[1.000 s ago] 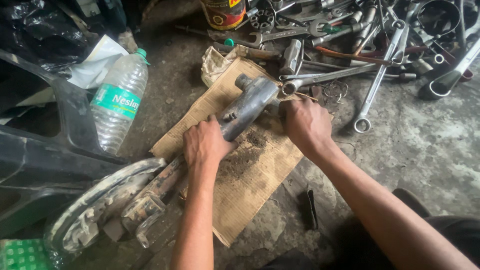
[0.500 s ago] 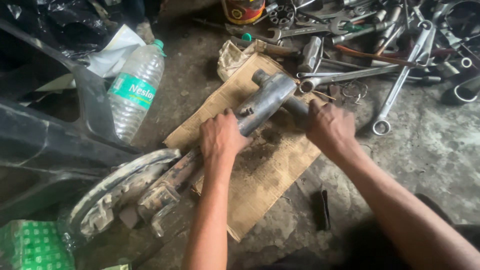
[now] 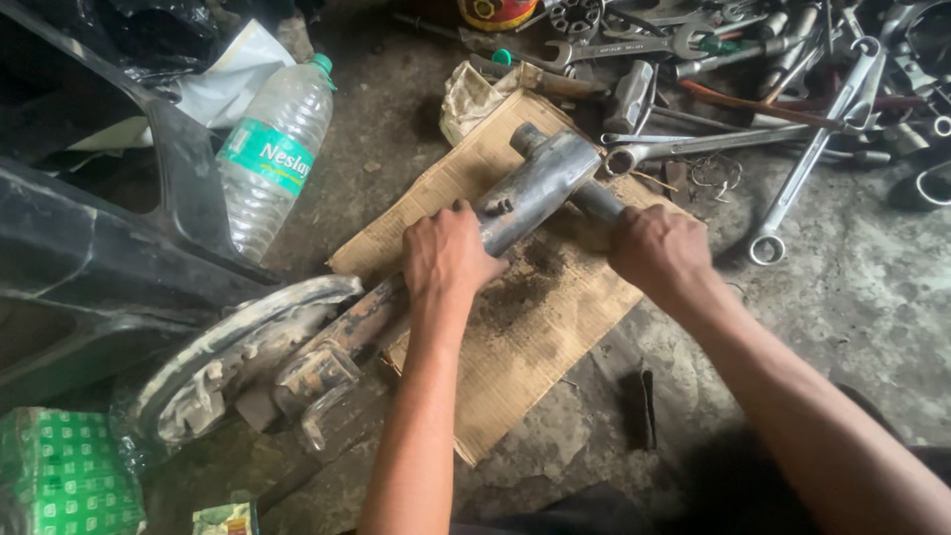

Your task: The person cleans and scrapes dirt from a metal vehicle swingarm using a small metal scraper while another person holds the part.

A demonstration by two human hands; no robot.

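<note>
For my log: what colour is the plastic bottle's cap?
Green, on the plastic bottle's cap, seen in the head view.

The grey metal tube lies diagonally across the dirty cardboard sheet, its stubbed end up-right, its rusty lower end toward the bottom-left.

Plastic bottle left; spanners heaped top right.

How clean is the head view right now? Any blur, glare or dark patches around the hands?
Head view: soft, even daylight, no harsh glare. The right hand is slightly motion-blurred at the knuckles; the left hand and grey metal tube look sharp. The black plastic panel on the left and the bottom right corner fall into deep shadow. The wrenches show mild sheen only.
</note>
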